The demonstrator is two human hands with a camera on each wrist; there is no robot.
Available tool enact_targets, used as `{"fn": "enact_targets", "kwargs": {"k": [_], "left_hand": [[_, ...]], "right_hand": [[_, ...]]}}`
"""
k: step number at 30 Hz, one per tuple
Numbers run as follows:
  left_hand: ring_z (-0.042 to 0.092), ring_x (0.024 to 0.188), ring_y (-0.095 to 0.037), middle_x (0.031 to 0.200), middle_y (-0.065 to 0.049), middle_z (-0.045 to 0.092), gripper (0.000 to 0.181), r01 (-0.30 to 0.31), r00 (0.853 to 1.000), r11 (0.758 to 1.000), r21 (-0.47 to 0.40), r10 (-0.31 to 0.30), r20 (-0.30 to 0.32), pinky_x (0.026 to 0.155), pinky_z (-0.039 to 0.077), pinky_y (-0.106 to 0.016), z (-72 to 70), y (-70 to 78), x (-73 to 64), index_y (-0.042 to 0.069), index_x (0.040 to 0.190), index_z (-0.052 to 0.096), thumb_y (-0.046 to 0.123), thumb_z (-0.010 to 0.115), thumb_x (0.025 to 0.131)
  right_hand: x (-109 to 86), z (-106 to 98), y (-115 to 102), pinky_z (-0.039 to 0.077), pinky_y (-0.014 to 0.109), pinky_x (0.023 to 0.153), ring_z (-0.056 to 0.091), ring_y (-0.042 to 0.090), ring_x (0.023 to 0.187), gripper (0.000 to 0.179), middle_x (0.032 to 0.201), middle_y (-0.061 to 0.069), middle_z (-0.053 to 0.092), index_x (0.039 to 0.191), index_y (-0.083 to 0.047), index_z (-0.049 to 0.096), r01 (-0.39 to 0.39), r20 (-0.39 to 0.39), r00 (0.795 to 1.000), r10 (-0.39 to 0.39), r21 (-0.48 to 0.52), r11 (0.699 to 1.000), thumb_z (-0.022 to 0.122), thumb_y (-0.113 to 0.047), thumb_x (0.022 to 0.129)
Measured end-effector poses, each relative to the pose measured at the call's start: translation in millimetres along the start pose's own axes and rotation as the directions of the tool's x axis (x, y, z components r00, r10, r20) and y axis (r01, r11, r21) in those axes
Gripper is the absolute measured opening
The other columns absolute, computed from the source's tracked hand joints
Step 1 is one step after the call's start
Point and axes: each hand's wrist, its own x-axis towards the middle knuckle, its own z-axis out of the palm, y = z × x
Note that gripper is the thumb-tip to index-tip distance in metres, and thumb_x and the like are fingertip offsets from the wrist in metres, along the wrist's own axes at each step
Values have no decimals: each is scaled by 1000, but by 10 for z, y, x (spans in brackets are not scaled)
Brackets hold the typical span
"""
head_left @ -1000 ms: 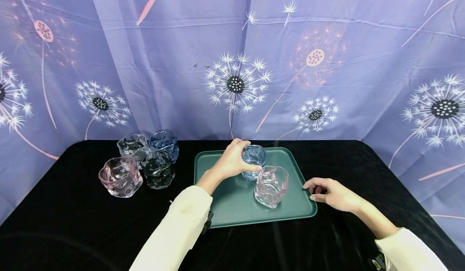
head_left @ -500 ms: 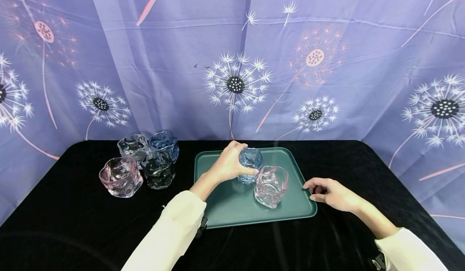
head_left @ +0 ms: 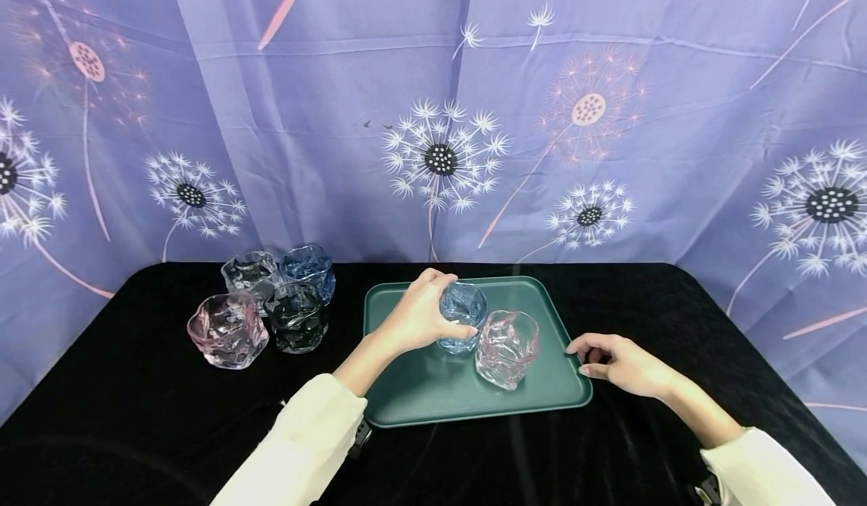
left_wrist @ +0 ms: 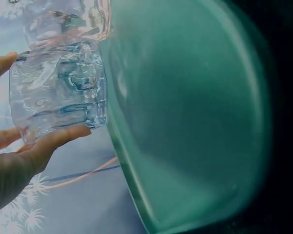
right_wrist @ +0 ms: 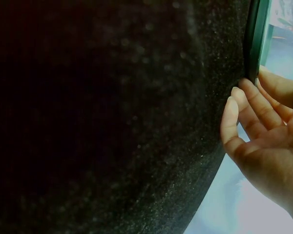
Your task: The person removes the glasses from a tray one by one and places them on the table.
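Gripping a blue glass [head_left: 466, 305] is the left of two hands [head_left: 421, 316]; the right [head_left: 619, 364], loosely curled, touches a tray [head_left: 427, 389].

Free lane over the table [head_left: 347, 318] strip between the four glasses [head_left: 278, 309] and the tray [head_left: 433, 397], left sleeve [head_left: 305, 431] crossing its near end, plus room at the tray's back-right; blocked: left hand [head_left: 421, 315] and pink glass [head_left: 506, 352] flank the blue glass [head_left: 466, 306], right hand [head_left: 622, 363] at the right rim.
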Motion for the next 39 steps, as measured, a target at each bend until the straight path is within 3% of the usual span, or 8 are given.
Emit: {"fn": "enact_targets", "kwargs": {"k": [21,39], "left_hand": [[48,104,-27,118,-10,47,79,23,1000,999,39,-22,-23,86,43,-40,-210,20,-337,1,127,51,34,81,63],[53,95,-24,116,-11,50,77,26,999,995,99,-21,-49,80,46,-38,-454,-112,-663,1,122,54,34,81,59]], "right_hand": [[-6,6,-3,43,24,56,49,6,70,20,81,-1,54,104,-2,60,-3,-5,1000,3,-6,1000,63,-5,84],[-7,8,1,44,24,56,49,6,70,20,82,0,54,104,-2,60,-9,6,1000,9,-4,1000,62,-6,85]]}}
